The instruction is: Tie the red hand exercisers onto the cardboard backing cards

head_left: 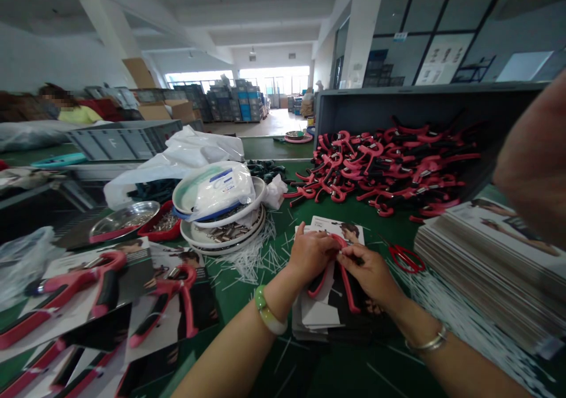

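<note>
Pink and black hand pliers (349, 286) lie on a printed backing card (321, 224), on top of a small stack of such cards. My left hand (312, 253), below a green bangle, is closed around the pliers' head from the left. Close beside it, my right hand (367, 271) has thumb and fingers pinched at the same spot. Whatever is in that pinch is too small and covered to name. The handles of the pliers point down toward me, spread apart.
A grey crate (424, 100) on its side spills pliers at the right back. A card stack (490, 274), red scissors (404, 259) and white plastic ties (446, 303) sit at right. Leftward are stacked bowls (183, 233), a red tray (165, 227) and carded pliers (66, 283).
</note>
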Demonstrator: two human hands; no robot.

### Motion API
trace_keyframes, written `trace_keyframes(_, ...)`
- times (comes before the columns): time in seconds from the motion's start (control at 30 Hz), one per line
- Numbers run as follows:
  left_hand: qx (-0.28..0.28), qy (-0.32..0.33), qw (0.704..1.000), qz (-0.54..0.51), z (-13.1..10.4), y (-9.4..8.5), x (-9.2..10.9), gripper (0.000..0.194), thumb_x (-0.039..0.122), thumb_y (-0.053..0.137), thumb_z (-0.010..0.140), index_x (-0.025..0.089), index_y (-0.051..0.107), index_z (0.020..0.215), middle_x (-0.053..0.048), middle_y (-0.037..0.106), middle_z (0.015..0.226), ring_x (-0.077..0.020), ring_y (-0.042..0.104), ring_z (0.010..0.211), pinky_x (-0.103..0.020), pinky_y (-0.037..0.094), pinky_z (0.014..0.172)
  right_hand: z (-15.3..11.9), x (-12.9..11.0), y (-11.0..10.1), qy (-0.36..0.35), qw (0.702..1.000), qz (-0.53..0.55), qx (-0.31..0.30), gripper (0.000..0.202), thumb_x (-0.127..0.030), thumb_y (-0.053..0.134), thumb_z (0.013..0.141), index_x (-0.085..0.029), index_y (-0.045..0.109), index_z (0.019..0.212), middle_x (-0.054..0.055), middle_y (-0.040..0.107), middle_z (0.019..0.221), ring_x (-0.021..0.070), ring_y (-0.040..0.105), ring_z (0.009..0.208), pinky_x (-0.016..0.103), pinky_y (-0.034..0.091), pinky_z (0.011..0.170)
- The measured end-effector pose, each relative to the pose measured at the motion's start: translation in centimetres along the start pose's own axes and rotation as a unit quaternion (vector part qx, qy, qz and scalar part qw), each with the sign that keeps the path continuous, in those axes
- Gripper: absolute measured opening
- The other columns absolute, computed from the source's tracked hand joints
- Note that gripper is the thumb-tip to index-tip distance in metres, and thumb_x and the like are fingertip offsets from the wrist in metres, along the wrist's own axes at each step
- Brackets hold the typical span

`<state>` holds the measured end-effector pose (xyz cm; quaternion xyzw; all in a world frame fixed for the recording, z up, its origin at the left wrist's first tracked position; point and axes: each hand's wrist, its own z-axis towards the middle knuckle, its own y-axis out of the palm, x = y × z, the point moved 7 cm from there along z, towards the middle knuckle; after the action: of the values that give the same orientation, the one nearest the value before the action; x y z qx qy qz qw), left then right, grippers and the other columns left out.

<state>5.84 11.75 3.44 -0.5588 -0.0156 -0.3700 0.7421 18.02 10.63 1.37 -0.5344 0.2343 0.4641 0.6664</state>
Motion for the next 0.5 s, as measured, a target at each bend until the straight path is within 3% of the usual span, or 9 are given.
trace_keyframes(0.23, -0.014, 0.012, 0.992, -0.122, -0.9, -0.8, -0.4, 0.025, 0.022, 0.055, 0.083, 0.026, 0.065, 0.105, 0.0, 0.072, 0.1, -0.0169, 0.063, 0.094, -0.04, 0.034, 0.099, 1.5, 1.2, 0.7, 0.072, 0.993, 0.048, -0.08, 0.024, -0.04, 0.059, 0.073, -0.018, 0.062, 0.063, 0.0, 0.058, 0.057, 0.0156, 0.054, 0.054, 0.028, 0.043, 0.053)
trace_keyframes(0.33, -0.021, 0.017, 0.989, -0.149, -1.2, -1.0, -0.4, 0.02, 0.029, 0.058, 0.084, 0.027, 0.066, 0.102, 0.001, 0.072, 0.1, -0.0158, 0.063, 0.094, -0.039, 0.032, 0.102, 1.5, 1.3, 1.0, 0.084, 0.991, 0.034, -0.097, 0.022, -0.038, 0.059, 0.071, -0.018, 0.063, 0.065, -0.002, 0.055, 0.053, 0.0141, 0.051, 0.05, 0.027, 0.041, 0.049)
trace_keyframes(0.4, -0.004, 0.009, 0.993, -0.122, -1.2, -0.9, -0.6, 0.014, 0.028, 0.058, 0.084, 0.028, 0.068, 0.093, 0.003, 0.073, 0.093, -0.0151, 0.064, 0.091, -0.041, 0.029, 0.104, 1.4, 1.1, 1.0, 0.065, 0.995, 0.012, -0.078, 0.02, -0.036, 0.059, 0.072, -0.018, 0.062, 0.065, -0.003, 0.053, 0.052, 0.0135, 0.05, 0.048, 0.026, 0.041, 0.048)
trace_keyframes(0.5, 0.075, 0.017, 0.994, -0.081, -1.3, -1.1, -0.4, 0.012, 0.026, 0.057, 0.085, 0.027, 0.07, 0.086, 0.001, 0.071, 0.098, -0.0155, 0.061, 0.094, -0.04, 0.032, 0.102, 0.8, 0.4, 0.1, -0.005, 1.0, -0.012, 0.026, 0.013, -0.032, 0.06, 0.073, -0.02, 0.063, 0.073, 0.0, 0.061, 0.064, 0.0161, 0.057, 0.06, 0.029, 0.047, 0.057)
